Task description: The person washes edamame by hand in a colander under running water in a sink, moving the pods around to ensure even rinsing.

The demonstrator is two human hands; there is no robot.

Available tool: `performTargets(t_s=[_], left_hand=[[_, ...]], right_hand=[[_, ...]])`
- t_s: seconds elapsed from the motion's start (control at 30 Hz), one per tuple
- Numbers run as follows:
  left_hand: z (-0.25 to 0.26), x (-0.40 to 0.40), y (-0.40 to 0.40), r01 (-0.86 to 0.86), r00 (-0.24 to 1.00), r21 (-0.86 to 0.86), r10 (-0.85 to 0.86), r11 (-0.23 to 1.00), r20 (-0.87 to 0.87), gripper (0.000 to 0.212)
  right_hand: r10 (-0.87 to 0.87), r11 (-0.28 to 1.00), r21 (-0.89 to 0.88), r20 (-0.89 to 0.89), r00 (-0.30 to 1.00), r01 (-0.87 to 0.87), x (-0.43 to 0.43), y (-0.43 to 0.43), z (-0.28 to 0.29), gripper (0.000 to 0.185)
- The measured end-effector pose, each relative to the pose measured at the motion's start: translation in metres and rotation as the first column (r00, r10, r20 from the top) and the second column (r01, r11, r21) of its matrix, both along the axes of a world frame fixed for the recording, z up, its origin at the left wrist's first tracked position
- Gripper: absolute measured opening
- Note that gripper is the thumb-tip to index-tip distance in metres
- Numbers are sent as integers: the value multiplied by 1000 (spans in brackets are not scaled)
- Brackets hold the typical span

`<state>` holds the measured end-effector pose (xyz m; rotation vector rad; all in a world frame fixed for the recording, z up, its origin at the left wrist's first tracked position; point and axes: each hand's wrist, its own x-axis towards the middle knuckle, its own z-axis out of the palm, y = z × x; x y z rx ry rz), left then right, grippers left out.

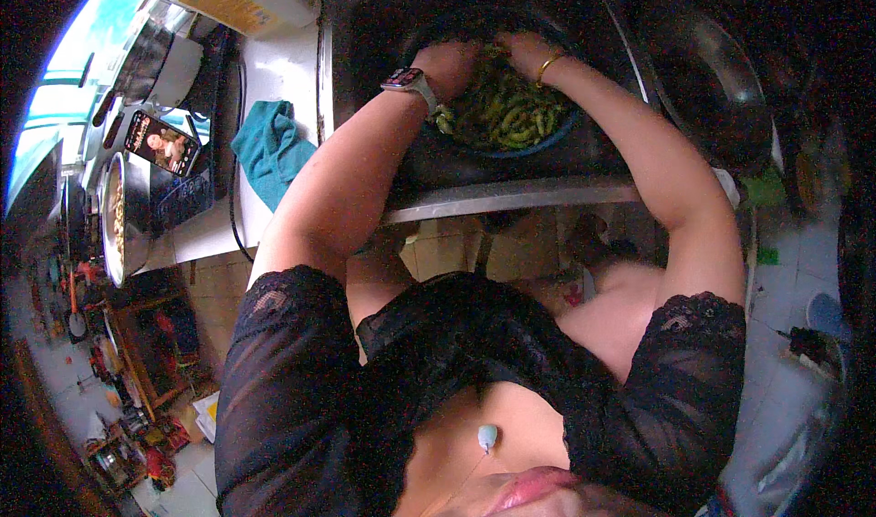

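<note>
A blue basin [575, 125] stands inside a dark sink [602, 154] at the top middle of the view. It is heaped with long green vegetable pieces [517, 116], perhaps pods. My left hand [450, 65], with a watch on the wrist, reaches into the basin's left side. Across from it, my right hand [528, 51] reaches in at the far right, a gold bangle around its wrist. Both sets of fingers are lost in shadow and among the greens, so what they hold is unclear. One pale piece [445, 118] lies by the left wrist.
On the left counter [274, 65] lies a teal cloth [274, 151]. Beyond are a lit phone [163, 142], a metal pot [154, 65] and a metal bowl [137, 209] of pale pieces. The sink's metal front edge [506, 199] runs below my forearms.
</note>
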<state>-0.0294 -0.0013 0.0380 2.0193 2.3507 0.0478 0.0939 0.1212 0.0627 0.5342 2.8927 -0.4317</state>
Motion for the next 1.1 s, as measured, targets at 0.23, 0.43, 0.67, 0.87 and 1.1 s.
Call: performTargets(t_s=[0.23,0.43,0.67,0.87,1.1], left_hand=[[55,17,-5,46,977,51,-56,998,204,38],[59,10,-9,93,937,32,-98,995,336,62],[49,21,-23,193,975,-49,-186,980,120,88],[40,55,-29,66,977,-277,-118,959,-176,88],[26,36,-9,7,999,-168,-13,986,-32,32]], right_hand=[[59,996,73,-52,997,-55,11,4,29,42],[192,978,67,93,977,-199,31,-13,73,54],[343,921,44,382,858,-387,35,-47,69,85],[238,945,88,480,844,-316,24,-51,23,72],[127,966,186,251,960,-177,16,-37,25,20]])
